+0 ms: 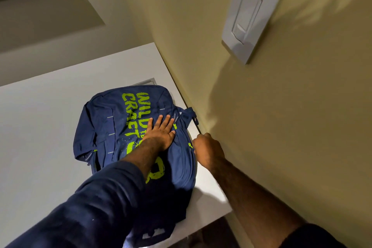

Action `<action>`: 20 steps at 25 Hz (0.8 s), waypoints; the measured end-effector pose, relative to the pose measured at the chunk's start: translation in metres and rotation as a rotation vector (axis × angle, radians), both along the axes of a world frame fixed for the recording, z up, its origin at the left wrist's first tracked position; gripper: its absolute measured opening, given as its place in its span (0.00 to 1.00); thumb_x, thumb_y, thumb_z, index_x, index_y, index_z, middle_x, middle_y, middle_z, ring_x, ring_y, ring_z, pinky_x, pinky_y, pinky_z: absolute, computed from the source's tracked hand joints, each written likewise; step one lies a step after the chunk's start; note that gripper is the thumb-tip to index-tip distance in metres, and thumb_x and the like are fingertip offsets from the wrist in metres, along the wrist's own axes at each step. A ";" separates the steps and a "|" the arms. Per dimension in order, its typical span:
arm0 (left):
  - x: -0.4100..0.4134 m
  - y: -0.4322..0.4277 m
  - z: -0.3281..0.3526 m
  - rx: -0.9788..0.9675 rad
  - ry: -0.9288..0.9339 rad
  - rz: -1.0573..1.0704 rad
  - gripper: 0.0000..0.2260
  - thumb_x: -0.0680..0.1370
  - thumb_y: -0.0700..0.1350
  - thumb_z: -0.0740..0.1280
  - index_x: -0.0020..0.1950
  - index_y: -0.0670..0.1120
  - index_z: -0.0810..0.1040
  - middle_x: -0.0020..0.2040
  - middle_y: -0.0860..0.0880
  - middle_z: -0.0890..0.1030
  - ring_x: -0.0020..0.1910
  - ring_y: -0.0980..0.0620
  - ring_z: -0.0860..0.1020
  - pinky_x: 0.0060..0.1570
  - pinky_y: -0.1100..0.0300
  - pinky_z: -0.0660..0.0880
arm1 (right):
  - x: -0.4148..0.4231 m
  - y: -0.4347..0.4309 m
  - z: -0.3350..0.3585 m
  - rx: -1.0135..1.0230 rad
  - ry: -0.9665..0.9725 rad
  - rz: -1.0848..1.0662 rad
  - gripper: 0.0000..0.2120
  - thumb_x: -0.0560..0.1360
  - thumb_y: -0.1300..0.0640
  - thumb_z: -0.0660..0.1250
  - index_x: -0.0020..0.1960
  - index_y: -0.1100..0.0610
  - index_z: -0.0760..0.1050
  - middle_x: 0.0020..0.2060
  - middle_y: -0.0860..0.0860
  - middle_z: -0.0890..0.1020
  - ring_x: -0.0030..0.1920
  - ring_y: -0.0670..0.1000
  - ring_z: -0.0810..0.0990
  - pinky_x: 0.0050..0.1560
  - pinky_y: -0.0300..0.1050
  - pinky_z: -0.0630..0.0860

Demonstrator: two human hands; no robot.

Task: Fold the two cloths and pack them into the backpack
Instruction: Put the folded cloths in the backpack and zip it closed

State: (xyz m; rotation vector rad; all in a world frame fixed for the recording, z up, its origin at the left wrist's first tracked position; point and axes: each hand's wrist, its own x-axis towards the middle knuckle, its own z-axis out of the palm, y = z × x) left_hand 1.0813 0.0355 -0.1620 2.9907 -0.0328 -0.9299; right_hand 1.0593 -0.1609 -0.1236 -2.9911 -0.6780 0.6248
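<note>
**Backpack (112,127): press flat, zip slowly**

It lies flat on the white counter (40,137), just beside the wall (261,127). The left hand (161,133) presses on it, open and flat. The right hand (207,151) is curled by a green zip pull (190,145); I cannot tell if it pinches it. Pulling gently should stop snags.

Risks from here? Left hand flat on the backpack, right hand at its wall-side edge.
1. The backpack sits close to the wall, so the right hand, curled at that edge, has little room and may slip.
2. The left hand presses flat on top; that could bunch fabric along the side seam.
3. The near end seems to overhang the table; it might slide off.
</note>
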 end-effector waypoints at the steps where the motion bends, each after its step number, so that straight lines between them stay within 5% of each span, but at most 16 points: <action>1: 0.000 0.001 -0.001 -0.002 0.002 -0.007 0.27 0.86 0.57 0.40 0.82 0.51 0.35 0.82 0.50 0.34 0.81 0.47 0.34 0.77 0.40 0.33 | -0.010 -0.005 0.001 0.024 -0.006 0.000 0.10 0.80 0.63 0.62 0.59 0.58 0.79 0.56 0.55 0.78 0.60 0.59 0.76 0.52 0.51 0.77; 7: 0.006 -0.005 0.004 -0.034 -0.021 -0.011 0.28 0.86 0.58 0.45 0.84 0.51 0.41 0.84 0.50 0.39 0.82 0.44 0.39 0.77 0.36 0.35 | -0.056 -0.021 -0.001 0.101 -0.031 -0.102 0.10 0.79 0.64 0.62 0.56 0.59 0.80 0.55 0.56 0.77 0.58 0.60 0.75 0.48 0.50 0.75; 13: -0.021 -0.050 0.034 -0.123 -0.311 -0.859 0.16 0.83 0.48 0.63 0.69 0.60 0.78 0.81 0.52 0.62 0.82 0.44 0.54 0.77 0.34 0.39 | -0.070 -0.016 0.010 0.112 -0.137 -0.269 0.11 0.82 0.58 0.62 0.61 0.56 0.80 0.59 0.54 0.78 0.61 0.58 0.75 0.54 0.53 0.75; 17: -0.017 -0.052 0.026 -0.082 -0.380 -0.875 0.11 0.81 0.44 0.63 0.56 0.55 0.84 0.76 0.48 0.70 0.80 0.43 0.59 0.77 0.34 0.39 | -0.087 -0.005 0.013 0.137 -0.168 -0.297 0.09 0.81 0.56 0.64 0.59 0.55 0.79 0.56 0.53 0.80 0.59 0.57 0.76 0.52 0.52 0.73; 20: -0.007 -0.049 0.024 -0.104 -0.198 -0.804 0.11 0.80 0.44 0.65 0.57 0.56 0.84 0.81 0.52 0.61 0.82 0.46 0.52 0.76 0.35 0.38 | -0.101 -0.002 0.006 0.109 -0.181 -0.320 0.07 0.81 0.56 0.64 0.56 0.54 0.78 0.54 0.53 0.80 0.58 0.58 0.77 0.50 0.51 0.73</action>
